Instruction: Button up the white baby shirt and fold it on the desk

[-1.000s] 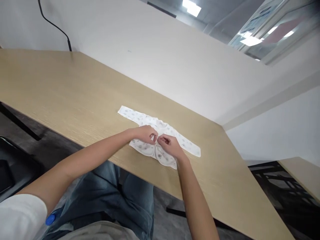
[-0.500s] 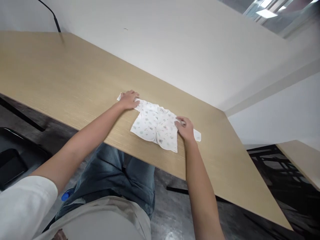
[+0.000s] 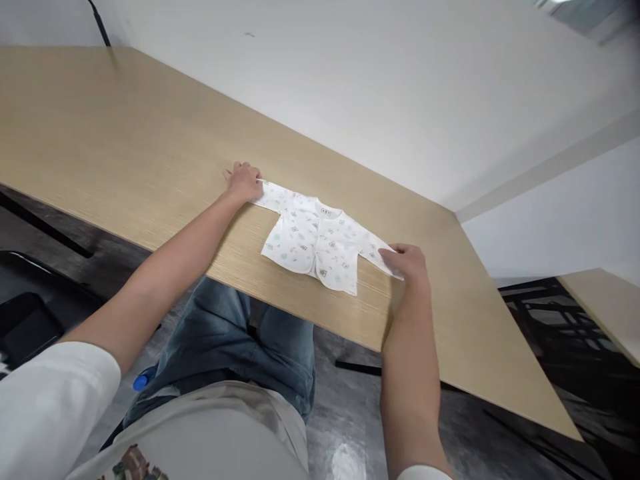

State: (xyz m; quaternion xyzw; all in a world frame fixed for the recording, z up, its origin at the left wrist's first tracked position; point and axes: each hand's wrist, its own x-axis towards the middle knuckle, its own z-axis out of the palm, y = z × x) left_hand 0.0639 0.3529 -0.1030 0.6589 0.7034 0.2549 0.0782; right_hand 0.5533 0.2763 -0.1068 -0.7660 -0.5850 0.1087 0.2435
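A small white baby shirt (image 3: 305, 233) with a scattered animal and leaf print lies flat, its sleeves spread to both sides. Its front panels meet at the middle, and a dark label shows inside the neckline. My left hand (image 3: 243, 181) is closed over the end of the left sleeve, hiding the cuff. At the other end, my right hand (image 3: 409, 261) pinches the right sleeve near its cuff between thumb and fingers. Both sleeves look pulled straight.
The shirt rests on a long light-wood table (image 3: 150, 147) set against a white wall (image 3: 350, 87). A black chair (image 3: 35, 320) stands at the left. Dark frames (image 3: 540, 327) and another table (image 3: 605, 300) are at the right. A blue cap (image 3: 143, 380) shows near my leg.
Both hands have moved outward along the sleeves, the left to its end and the right from the shirt's side to near the cuff. The right sleeve now lies more in view.
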